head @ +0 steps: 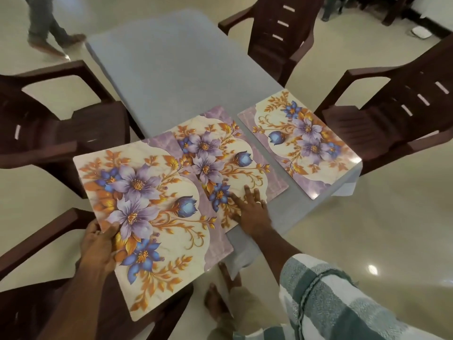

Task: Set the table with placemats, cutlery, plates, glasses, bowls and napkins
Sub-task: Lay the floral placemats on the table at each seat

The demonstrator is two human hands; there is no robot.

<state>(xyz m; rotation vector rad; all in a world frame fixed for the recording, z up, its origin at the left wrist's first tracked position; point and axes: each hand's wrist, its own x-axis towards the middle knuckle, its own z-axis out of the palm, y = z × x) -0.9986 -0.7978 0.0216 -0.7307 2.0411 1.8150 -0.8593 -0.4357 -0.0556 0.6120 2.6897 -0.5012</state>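
**Three floral placemats at the near end of the bench**

Near placemat [157, 217], a glossy cream rectangle w/ purple and blue flowers and orange leaves, is held by the left hand [99, 244]. Thumb lies on top of its left edge, fingers go under, so the hand is clamped on that mat. Mat sits partly over the bench's near-left corner; its lower part hangs out past the bench edge, above a dark brown plastic chair [31, 253]. Its top-right part overlaps the middle mat.

Middle placemat [228, 153], same floral print w/ lilac marbled border, lies flat on the bench. Right hand [250, 207] rests palm-down on its near edge, fingers spread and flat, gripping nothing; a ring shows on one finger. Sleeve on that arm is grey-and-white checked cloth [343, 298].

Third placemat [301, 141], same pattern, lies flat at the bench's right side, apart from the middle one w/ a strip of bare cloth between. Its far-right corner reaches the bench edge.

Bench [171, 69] is covered w/ a pale grey-blue cloth; far half is bare. More dark brown plastic chairs stand around: one left [61, 123], two right [397, 114] and far right [282, 28]. Cream glossy floor [367, 229] all round. Another person's legs [46, 25] show top left, blurred. Bare feet [218, 303] are visible below the bench's near edge.
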